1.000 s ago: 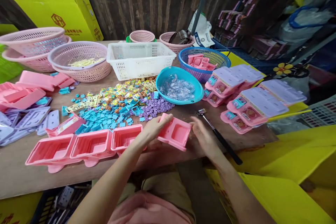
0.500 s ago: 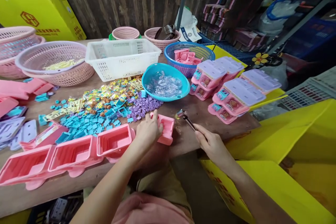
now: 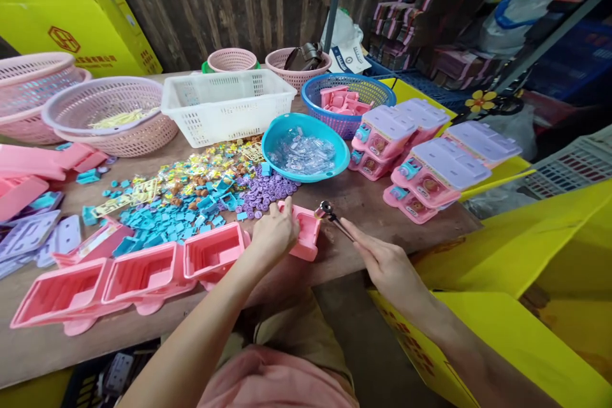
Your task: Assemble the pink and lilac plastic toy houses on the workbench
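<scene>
A dark, vertically streaked wall (image 3: 224, 6) stands behind the brown table (image 3: 356, 201), with dark floor (image 3: 345, 315) below.

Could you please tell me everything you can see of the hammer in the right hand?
The hammer has a small, shiny head that looks like metal and a slim, dark shaft. The right hand grips it and hides the rest of the handle. It slants up and leftward from the hand, its head at the right edge of the pink box; whether the two touch is unclear.
</scene>
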Available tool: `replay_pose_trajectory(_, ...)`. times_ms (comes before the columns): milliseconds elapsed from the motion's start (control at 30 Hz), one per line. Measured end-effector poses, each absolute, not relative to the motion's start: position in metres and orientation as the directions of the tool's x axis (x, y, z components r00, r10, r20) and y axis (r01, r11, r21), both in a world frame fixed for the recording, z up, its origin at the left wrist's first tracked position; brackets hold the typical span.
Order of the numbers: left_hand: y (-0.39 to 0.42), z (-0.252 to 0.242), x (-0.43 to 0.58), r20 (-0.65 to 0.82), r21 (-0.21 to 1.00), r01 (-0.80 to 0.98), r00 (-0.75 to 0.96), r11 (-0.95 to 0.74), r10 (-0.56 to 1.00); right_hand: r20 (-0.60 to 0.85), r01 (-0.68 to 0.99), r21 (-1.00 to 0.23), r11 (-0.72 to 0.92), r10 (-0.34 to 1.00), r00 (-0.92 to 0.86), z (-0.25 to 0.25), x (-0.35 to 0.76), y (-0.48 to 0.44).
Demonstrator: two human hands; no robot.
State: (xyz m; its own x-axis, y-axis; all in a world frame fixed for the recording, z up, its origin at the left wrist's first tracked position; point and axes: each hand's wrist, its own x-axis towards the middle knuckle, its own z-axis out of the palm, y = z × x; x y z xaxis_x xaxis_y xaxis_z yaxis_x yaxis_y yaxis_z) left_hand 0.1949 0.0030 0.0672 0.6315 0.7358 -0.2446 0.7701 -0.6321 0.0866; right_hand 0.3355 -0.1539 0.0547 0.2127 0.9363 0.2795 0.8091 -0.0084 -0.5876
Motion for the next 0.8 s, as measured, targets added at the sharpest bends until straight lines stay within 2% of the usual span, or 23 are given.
replay_pose_trajectory(100, 0.003, 0.066, 0.195, -0.248, 0.093, 0.778, 0.623, -0.622, 0.742, 0.327, 0.802, -0.597, 0.012, 0.917, 0.229, 0.061, 0.332, -0.158)
replay_pose_trajectory(233, 0.003, 0.066, 0.196, -0.235, 0.101, 0.782, 0.62, -0.615, 0.749, 0.221, 0.796, -0.604, 0.046, 0.969, 0.111, 0.063, 0.331, -0.162)
replay_pose_trajectory(400, 0.001, 0.064, 0.196, -0.231, 0.104, 0.78, 0.622, -0.617, 0.748, 0.246, 0.782, -0.62, 0.063, 0.962, 0.118, 0.067, 0.323, -0.175)
replay_pose_trajectory(500, 0.0, 0.061, 0.195, -0.217, 0.127, 0.788, 0.614, -0.602, 0.759, 0.159, 0.783, -0.618, 0.078, 0.987, 0.027, 0.066, 0.322, -0.18)
replay_pose_trajectory(567, 0.003, 0.06, 0.193, -0.219, 0.139, 0.777, 0.628, -0.614, 0.747, 0.149, 0.77, -0.638, 0.026, 0.985, 0.091, 0.067, 0.325, -0.18)
replay_pose_trajectory(633, 0.011, 0.062, 0.192, -0.224, 0.185, 0.672, 0.739, -0.717, 0.636, 0.196, 0.743, -0.668, -0.047, 0.952, 0.236, 0.071, 0.33, -0.177)
replay_pose_trajectory(700, 0.021, 0.068, 0.191, -0.198, 0.258, 0.424, 0.902, -0.868, 0.382, 0.229, 0.724, -0.683, -0.099, 0.912, 0.341, 0.077, 0.335, -0.173)
replay_pose_trajectory(767, 0.027, 0.074, 0.191, -0.146, 0.3, 0.152, 0.983, -0.942, 0.112, 0.249, 0.737, -0.669, -0.096, 0.905, 0.344, 0.079, 0.338, -0.169)
replay_pose_trajectory(800, 0.027, 0.076, 0.192, -0.117, 0.302, 0.072, 0.992, -0.951, 0.038, 0.257, 0.751, -0.655, -0.085, 0.91, 0.326, 0.079, 0.34, -0.168)
